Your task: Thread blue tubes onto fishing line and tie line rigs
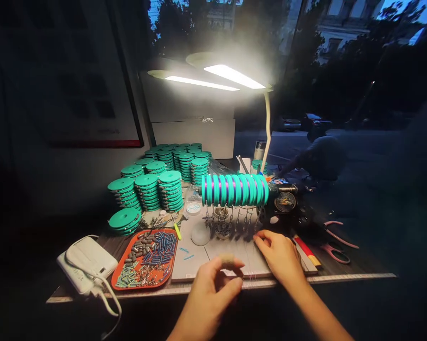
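My left hand [211,293] hovers over the table's front edge, thumb and fingers pinched on a small tan object [227,259]. My right hand [279,255] rests on the grey work mat [199,263], fingers curled and pinching something thin I cannot make out, just below a row of small hanging rigs [231,219]. Above them a horizontal row of teal spools [235,189] sits on a rod fixed to a dark machine with a dial [286,202].
Stacks of teal spools [156,182] fill the back left. An orange tray [147,259] holds several weights and blue tubes. White power banks with cable [87,263] lie at front left, pink scissors [336,241] at right. A lamp [231,76] glows overhead.
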A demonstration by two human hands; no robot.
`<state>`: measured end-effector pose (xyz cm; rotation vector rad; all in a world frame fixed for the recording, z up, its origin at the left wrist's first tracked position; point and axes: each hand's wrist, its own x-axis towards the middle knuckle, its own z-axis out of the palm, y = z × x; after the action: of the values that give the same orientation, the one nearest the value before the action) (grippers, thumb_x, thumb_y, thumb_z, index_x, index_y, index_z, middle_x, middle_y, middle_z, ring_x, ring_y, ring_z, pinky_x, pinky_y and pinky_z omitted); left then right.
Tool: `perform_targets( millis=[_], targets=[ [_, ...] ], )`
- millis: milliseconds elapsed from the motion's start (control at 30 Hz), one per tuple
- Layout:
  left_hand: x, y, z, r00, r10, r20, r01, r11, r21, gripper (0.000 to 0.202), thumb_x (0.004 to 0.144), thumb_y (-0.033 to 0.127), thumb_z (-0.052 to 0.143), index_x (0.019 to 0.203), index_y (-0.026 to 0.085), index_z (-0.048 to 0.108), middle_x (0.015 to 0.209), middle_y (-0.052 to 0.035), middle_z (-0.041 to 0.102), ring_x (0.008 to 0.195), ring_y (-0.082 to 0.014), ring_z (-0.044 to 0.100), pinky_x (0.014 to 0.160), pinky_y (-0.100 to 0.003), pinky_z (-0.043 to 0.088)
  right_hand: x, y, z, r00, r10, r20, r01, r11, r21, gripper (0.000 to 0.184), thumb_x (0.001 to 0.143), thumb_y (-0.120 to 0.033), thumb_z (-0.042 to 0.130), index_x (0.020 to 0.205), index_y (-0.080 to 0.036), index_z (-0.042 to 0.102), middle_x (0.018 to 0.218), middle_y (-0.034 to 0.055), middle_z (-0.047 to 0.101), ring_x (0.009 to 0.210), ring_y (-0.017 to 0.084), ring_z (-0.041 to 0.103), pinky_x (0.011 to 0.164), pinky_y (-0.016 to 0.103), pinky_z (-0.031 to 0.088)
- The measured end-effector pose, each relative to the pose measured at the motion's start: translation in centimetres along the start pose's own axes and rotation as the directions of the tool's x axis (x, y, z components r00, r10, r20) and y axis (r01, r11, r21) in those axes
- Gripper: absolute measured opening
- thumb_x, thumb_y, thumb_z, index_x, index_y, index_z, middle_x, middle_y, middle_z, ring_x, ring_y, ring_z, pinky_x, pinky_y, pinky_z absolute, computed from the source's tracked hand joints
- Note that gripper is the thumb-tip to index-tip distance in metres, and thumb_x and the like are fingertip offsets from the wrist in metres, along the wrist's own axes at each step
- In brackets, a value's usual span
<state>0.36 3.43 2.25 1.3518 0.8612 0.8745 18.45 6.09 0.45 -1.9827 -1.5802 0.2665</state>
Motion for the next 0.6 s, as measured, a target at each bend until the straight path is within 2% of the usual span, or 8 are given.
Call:
perform_targets(
  millis=[67, 167, 300, 400, 467, 533, 567, 600],
  targets=[
    [1.3, -0.1, 1.3, 1.000, -0.004, 0.014, 0.003, 1.000, 0.020, 0.027, 0.071, 0.024, 0.056, 0.097, 0.015, 0.054, 0.091, -0.0035, 0.054, 0.052, -0.0071, 0.043, 0.048, -0.022, 0.031, -0.8, 0.3, 0.3, 1.000, -0.001, -0.021, 0.001, 1.000, -0.003, 0.029, 0.081, -0.030, 0.039, 0.071, -0.021, 0.064, 0.047, -0.0010, 0.054, 0.049, 0.016, 0.053, 0.046, 0.024, 0.031],
    [2.9, -0.6, 2.8, 0.999, 0.002, -0.033, -0.002, 1.000, 0.021, 0.033, 0.070, 0.019, 0.053, 0.103, 0.015, 0.049, 0.103, -0.0064, 0.051, 0.051, -0.0052, 0.041, 0.045, -0.021, 0.031, -1.8, 0.8, 0.4, 1.000, -0.010, -0.026, 0.010, 1.000, -0.016, 0.028, 0.081, -0.032, 0.040, 0.067, -0.022, 0.062, 0.043, -0.0028, 0.050, 0.045, 0.015, 0.051, 0.045, 0.024, 0.030],
    [3.9, -0.7, 3.8, 0.992, 0.039, -0.118, -0.033, 0.998, 0.055, 0.031, 0.072, 0.016, 0.050, 0.102, 0.014, 0.050, 0.099, -0.0057, 0.053, 0.050, -0.0053, 0.041, 0.043, -0.020, 0.030, -0.8, 0.2, 0.6, 0.998, -0.032, -0.058, 0.028, 0.997, -0.070, 0.028, 0.081, -0.037, 0.044, 0.082, -0.021, 0.066, 0.049, 0.0002, 0.058, 0.053, 0.020, 0.056, 0.049, 0.026, 0.032],
    [3.9, -0.7, 3.8, 0.985, 0.045, -0.167, -0.038, 0.998, 0.046, 0.030, 0.072, 0.017, 0.050, 0.102, 0.015, 0.051, 0.097, -0.0051, 0.055, 0.049, -0.0052, 0.042, 0.042, -0.020, 0.030, -0.5, -0.1, 0.8, 0.994, -0.075, -0.075, 0.068, 0.993, -0.092, 0.028, 0.082, -0.031, 0.042, 0.079, -0.022, 0.068, 0.052, 0.0017, 0.062, 0.054, 0.021, 0.057, 0.052, 0.028, 0.035],
    [3.7, -0.9, 3.9, 0.985, 0.024, -0.172, -0.026, 1.000, -0.010, 0.033, 0.072, 0.018, 0.052, 0.104, 0.015, 0.050, 0.102, -0.0069, 0.054, 0.047, -0.0039, 0.042, 0.041, -0.020, 0.031, -1.8, 0.5, 1.1, 0.990, -0.112, -0.088, 0.104, 0.991, -0.088, 0.030, 0.084, -0.031, 0.040, 0.079, -0.022, 0.067, 0.056, 0.0025, 0.065, 0.055, 0.022, 0.058, 0.054, 0.030, 0.038],
    [3.5, -1.3, 4.2, 0.990, -0.028, -0.137, 0.009, 0.990, -0.139, 0.040, 0.069, 0.023, 0.057, 0.108, 0.015, 0.047, 0.106, -0.0094, 0.053, 0.043, -0.0025, 0.044, 0.039, -0.019, 0.032, -4.2, 1.7, 1.4, 0.975, -0.205, -0.090, 0.199, 0.977, -0.071, 0.029, 0.084, -0.034, 0.040, 0.084, -0.022, 0.067, 0.067, 0.0034, 0.069, 0.060, 0.021, 0.060, 0.056, 0.030, 0.041],
    [3.4, -1.6, 4.3, 0.994, -0.069, -0.089, 0.048, 0.972, -0.228, 0.045, 0.067, 0.026, 0.061, 0.108, 0.014, 0.045, 0.104, -0.0097, 0.054, 0.041, -0.0024, 0.046, 0.037, -0.019, 0.032, -5.5, 2.4, 1.6, 0.930, -0.333, -0.154, 0.326, 0.943, -0.074, 0.030, 0.085, -0.032, 0.040, 0.083, -0.021, 0.067, 0.071, 0.0043, 0.070, 0.058, 0.020, 0.061, 0.056, 0.029, 0.042],
    [3.2, -1.9, 4.4, 0.993, -0.113, -0.024, 0.099, 0.944, -0.316, 0.049, 0.064, 0.030, 0.065, 0.106, 0.013, 0.045, 0.096, -0.0088, 0.058, 0.038, -0.0030, 0.047, 0.035, -0.019, 0.032, -6.8, 3.1, 1.8, 0.882, -0.450, -0.142, 0.443, 0.893, -0.078, 0.029, 0.086, -0.030, 0.040, 0.085, -0.021, 0.067, 0.070, 0.0039, 0.070, 0.054, 0.017, 0.059, 0.055, 0.028, 0.042]
  ],
)
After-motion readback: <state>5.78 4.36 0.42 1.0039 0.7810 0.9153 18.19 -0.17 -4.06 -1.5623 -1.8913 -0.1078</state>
